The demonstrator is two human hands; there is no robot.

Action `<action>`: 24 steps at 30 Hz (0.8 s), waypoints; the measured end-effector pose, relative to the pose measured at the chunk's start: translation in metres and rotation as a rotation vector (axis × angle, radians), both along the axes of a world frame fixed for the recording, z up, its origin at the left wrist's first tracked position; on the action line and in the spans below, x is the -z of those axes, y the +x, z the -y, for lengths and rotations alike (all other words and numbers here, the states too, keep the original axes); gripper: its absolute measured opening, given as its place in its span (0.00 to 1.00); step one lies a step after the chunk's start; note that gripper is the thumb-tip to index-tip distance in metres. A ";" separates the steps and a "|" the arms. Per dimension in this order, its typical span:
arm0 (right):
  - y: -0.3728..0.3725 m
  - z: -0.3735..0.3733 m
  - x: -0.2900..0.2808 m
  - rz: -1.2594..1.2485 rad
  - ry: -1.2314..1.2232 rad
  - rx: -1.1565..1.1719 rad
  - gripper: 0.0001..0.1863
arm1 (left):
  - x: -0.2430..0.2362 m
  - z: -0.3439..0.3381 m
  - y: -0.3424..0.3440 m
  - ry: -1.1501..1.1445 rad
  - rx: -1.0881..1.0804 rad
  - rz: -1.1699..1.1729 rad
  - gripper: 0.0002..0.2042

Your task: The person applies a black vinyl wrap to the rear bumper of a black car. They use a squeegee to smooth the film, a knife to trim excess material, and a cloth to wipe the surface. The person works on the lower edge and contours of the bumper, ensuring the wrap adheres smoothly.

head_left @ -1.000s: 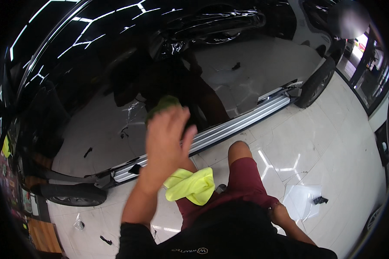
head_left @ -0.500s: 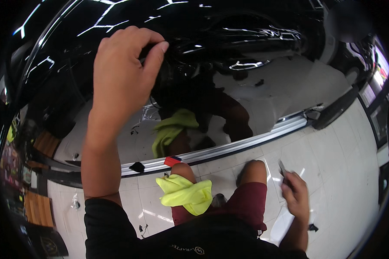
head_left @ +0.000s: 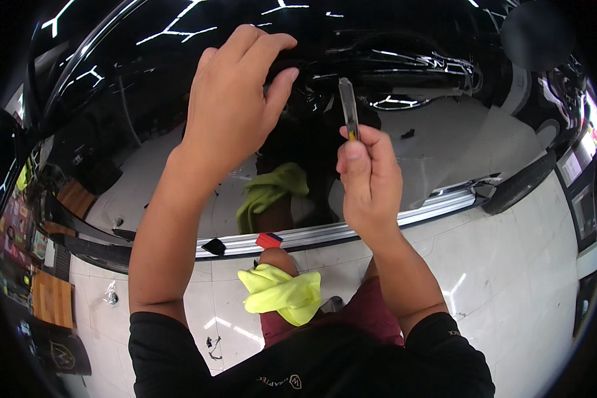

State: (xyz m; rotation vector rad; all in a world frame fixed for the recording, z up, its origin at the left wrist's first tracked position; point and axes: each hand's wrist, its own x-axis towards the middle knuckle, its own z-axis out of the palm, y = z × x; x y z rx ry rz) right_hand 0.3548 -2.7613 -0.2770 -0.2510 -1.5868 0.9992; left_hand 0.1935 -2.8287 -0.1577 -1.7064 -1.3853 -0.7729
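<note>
My left hand [head_left: 235,99] is raised against the glossy black car door [head_left: 146,86], its fingers curled and touching the panel near the door handle [head_left: 391,56]. My right hand [head_left: 368,179] grips a slim utility knife [head_left: 348,106], blade end pointing up toward the panel beside the left fingers. A yellow-green cloth [head_left: 282,295] lies on my knee below both hands. Its reflection shows in the door.
A silver sill strip [head_left: 351,229] runs along the car's lower edge, with a small red and blue tool [head_left: 268,240] and a black piece [head_left: 213,247] resting on it. White glossy floor tiles [head_left: 504,265] lie to the right. A front wheel [head_left: 517,186] sits at the right.
My right hand has come up from the floor with the knife to the door. My left hand shifted right along the panel. The view moved closer to the car.
</note>
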 end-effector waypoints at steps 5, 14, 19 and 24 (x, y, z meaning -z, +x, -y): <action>-0.032 0.005 -0.004 -0.169 -0.188 -0.014 0.16 | 0.002 -0.003 -0.011 -0.052 0.018 0.017 0.06; -0.049 0.024 -0.009 -0.074 -0.222 -0.125 0.15 | 0.001 0.004 -0.017 0.052 0.081 0.105 0.05; -0.046 0.024 -0.002 -0.080 -0.185 -0.174 0.16 | -0.004 0.007 -0.011 -0.073 0.077 0.151 0.07; -0.050 0.019 0.005 -0.100 -0.297 -0.330 0.15 | -0.001 0.005 -0.010 -0.100 0.035 0.170 0.08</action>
